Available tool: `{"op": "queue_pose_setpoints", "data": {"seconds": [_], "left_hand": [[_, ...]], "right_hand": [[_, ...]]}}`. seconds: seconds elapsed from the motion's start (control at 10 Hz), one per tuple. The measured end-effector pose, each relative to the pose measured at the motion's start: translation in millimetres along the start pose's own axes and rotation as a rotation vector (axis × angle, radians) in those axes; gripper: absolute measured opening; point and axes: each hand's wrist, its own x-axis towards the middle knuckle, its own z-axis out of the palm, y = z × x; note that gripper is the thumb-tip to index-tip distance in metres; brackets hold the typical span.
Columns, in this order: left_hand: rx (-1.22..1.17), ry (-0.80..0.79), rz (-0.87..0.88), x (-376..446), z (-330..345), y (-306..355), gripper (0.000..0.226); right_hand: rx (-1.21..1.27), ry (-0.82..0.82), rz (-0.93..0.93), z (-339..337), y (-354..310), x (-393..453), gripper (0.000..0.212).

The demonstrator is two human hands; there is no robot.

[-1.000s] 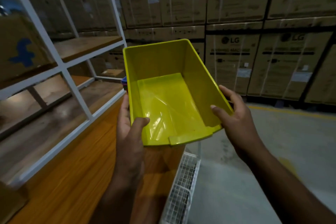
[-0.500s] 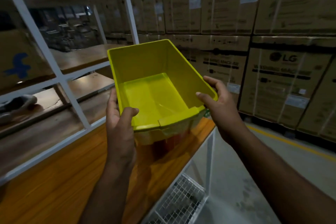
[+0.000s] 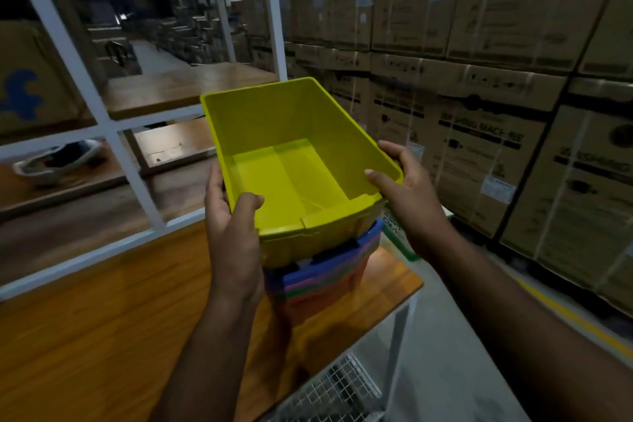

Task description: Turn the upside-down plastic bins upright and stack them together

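Gripping the upright yellow plastic bin (image 3: 301, 161) from both sides, the person is reaching both bare forearms forward from the bottom of the head view. The left hand (image 3: 233, 226) is clamping the near left corner, its thumb hooked over the rim onto the inner wall and its fingers running up the outside. The right hand (image 3: 407, 192) is clasping the right wall near the front, thumb inside and fingers wrapped round the outer face.

Compared with half a second ago, the bin is sitting lower and farther right in the view, and a stack of nested coloured plastic bins (image 3: 329, 274) is now showing directly beneath it, blue on top, then pink, green and orange-red.

The yellow bin is holding nothing; whether its base is already touching the blue bin cannot be told. The stack is standing on the orange wooden tabletop (image 3: 102, 319), near its right edge.
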Motion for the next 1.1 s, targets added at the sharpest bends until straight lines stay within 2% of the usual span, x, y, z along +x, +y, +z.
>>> {"op": "queue_pose_setpoints", "data": {"seconds": [0.4,0.6,0.7,0.9,1.0,1.1], "left_hand": [[0.159,0.166,-0.063,9,11,-59,0.051],[0.686,0.280,-0.078,-10,12,-81,0.060],[1.078,0.295,-0.013,-23,20,-90,0.062],[1.208,0.340,-0.020,-26,22,-96,0.056],[1.318,0.377,-0.016,-27,28,-100,0.055],[1.399,0.432,0.040,-31,52,-106,0.059]], "right_hand": [[0.004,-0.295,0.066,-10,70,32,0.052],[-0.255,-0.465,-0.105,-10,91,35,0.061],[-0.361,-0.503,-0.186,-11,102,34,0.060],[-0.384,-0.612,-0.223,-15,111,38,0.065],[-0.307,-0.700,-0.209,-27,114,44,0.068],[-0.201,-0.700,-0.210,-44,117,47,0.066]]}}
